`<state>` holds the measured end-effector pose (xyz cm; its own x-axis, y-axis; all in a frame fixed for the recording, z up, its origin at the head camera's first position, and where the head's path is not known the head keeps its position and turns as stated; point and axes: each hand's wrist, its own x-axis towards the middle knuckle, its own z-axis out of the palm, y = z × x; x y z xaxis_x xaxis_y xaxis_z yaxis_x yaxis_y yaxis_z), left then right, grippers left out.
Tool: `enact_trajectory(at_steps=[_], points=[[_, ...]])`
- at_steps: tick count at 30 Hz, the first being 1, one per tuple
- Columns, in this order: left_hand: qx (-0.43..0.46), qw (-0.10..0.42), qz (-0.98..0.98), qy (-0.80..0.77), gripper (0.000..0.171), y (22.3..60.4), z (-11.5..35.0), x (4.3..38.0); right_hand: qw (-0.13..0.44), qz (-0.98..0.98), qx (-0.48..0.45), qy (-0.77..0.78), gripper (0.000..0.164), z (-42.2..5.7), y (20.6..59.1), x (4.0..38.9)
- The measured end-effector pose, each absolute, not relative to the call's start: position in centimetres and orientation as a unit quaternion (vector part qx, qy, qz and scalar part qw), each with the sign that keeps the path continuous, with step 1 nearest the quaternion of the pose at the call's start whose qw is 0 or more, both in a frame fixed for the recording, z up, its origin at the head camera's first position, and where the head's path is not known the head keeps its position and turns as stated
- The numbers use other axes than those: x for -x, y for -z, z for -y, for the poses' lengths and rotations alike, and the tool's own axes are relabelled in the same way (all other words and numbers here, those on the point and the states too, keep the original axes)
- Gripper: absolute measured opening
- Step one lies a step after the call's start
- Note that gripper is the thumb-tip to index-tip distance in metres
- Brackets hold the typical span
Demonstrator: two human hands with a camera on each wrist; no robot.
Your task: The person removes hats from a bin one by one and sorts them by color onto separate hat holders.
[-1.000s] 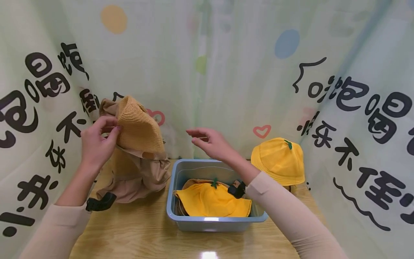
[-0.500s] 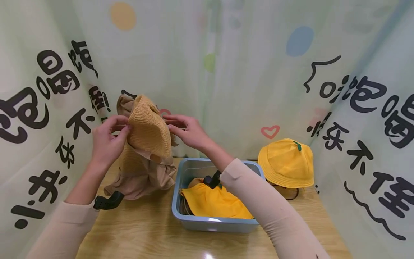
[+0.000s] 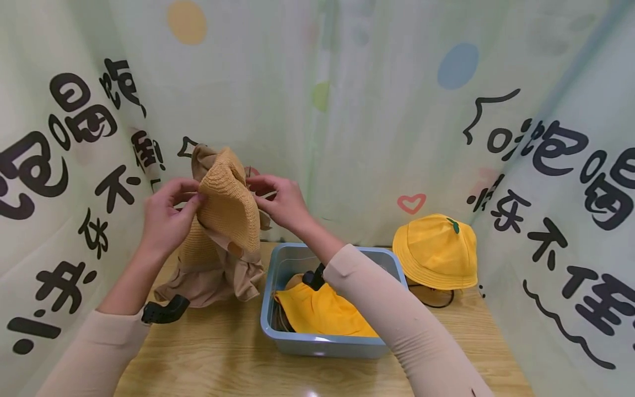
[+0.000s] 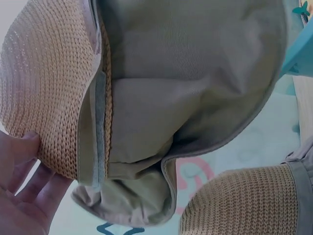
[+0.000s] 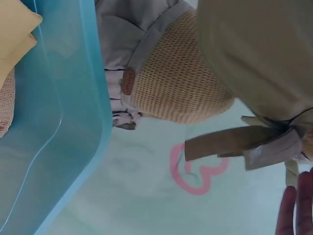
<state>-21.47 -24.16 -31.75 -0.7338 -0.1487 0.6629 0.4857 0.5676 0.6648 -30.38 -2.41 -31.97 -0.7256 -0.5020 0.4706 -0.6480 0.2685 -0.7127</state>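
Note:
A sun hat with a straw-coloured knit crown (image 3: 230, 204) and a wide beige fabric brim (image 4: 166, 98) is held up at the left, above the table. My left hand (image 3: 171, 215) pinches the edge of its crown between thumb and fingers. On the other side, my right hand (image 3: 283, 201) has thumb and index finger at the hat's edge; their tips are partly hidden. A fabric bow (image 5: 230, 144) hangs from the hat near the right fingers (image 5: 287, 210). Below it, a similar knit hat (image 3: 190, 251) rests brim down on the table.
A blue plastic bin (image 3: 324, 347) stands mid-table, holding a yellow hat (image 3: 322, 309) over other hats. To its right sits another yellow bucket hat (image 3: 436, 253) with a green sprout, a dark cord beside it. Printed curtains (image 3: 357, 138) enclose the back and sides of the wooden table (image 3: 238, 358).
My right hand has moved left from above the bin to the edge of the held sun hat. My left hand keeps its pinch on the hat. The camera view has shifted slightly.

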Motion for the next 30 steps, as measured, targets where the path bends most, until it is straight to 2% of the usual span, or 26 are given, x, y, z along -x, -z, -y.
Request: enact_trajectory(at_steps=[12, 19, 27, 30], points=[[0.123, 0.330, 0.809, 0.470, 0.009, 31.8, 24.3, 21.4, 0.212, 0.791, -0.366, -0.443, 0.016, 2.9, 32.6, 30.7], [0.129, 0.328, 0.803, 0.480, 0.009, 31.9, 24.4, 21.4, 0.183, 0.788, -0.390, -0.440, 0.024, 2.6, 33.0, 30.8], [0.120, 0.322, 0.805, 0.484, 0.009, 31.9, 24.8, 21.4, 0.244, 0.800, -0.377, -0.398, 0.017, 2.9, 33.0, 31.0], [0.112, 0.323, 0.806, 0.483, 0.010, 31.9, 25.1, 21.3, 0.227, 0.791, -0.379, -0.423, 0.015, 2.8, 33.1, 31.3]])
